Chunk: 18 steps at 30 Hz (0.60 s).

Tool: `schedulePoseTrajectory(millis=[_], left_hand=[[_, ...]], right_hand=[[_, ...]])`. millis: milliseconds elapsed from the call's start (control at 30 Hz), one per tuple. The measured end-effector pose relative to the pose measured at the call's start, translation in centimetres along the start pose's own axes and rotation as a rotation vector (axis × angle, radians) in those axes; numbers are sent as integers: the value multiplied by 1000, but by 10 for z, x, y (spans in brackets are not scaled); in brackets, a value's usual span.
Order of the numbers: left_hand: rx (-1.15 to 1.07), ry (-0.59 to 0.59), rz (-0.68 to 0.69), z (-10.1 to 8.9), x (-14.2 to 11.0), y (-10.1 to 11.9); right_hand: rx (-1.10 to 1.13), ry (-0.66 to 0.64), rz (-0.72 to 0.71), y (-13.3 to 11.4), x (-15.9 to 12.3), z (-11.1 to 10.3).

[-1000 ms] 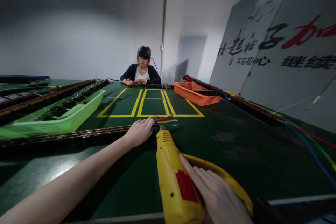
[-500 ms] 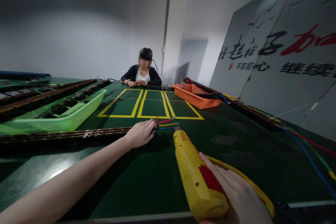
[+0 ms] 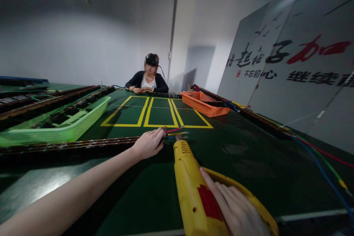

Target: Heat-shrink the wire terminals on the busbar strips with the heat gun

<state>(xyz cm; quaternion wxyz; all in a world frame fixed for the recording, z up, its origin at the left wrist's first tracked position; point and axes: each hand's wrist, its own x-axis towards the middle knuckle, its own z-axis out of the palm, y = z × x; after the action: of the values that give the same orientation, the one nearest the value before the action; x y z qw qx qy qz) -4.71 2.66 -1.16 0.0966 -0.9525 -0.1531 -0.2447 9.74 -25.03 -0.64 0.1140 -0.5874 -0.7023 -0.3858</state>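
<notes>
Centre, my left hand (image 3: 151,143) is closed around the end of a long dark strip (image 3: 96,143) that lies along the table. Red, yellow and blue wires (image 3: 176,133) with metal ring lugs at their tips stick out to the right past its fingers. My right hand (image 3: 235,206) grips a yellow heat gun (image 3: 188,180) with a red label. The gun's metal nozzle (image 3: 179,138) points away from me, close to the blue wire. Whether it touches the wire I cannot tell.
A green basket (image 3: 69,132) stands left, with dark strips in and behind it. An orange basket (image 3: 211,110) sits at the back right. Another strip with coloured wires (image 3: 318,143) runs along the right. Across the table (image 3: 155,199) sits a person (image 3: 149,77).
The heat gun has moved left with my right hand, its nozzle shifting from the wire tips towards my left hand. My left hand keeps its hold on the strip end.
</notes>
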Motion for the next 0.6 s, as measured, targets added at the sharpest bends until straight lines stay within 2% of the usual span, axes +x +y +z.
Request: schedulePoseTrajectory(millis=[267,600], left_hand=[[-57,-9,12,-3,-1,0],[-43,-4,-24,-3,-1,1]], right_hand=[[37,23,10,-26,18,0],[77,-17,-17,-12,11,1]])
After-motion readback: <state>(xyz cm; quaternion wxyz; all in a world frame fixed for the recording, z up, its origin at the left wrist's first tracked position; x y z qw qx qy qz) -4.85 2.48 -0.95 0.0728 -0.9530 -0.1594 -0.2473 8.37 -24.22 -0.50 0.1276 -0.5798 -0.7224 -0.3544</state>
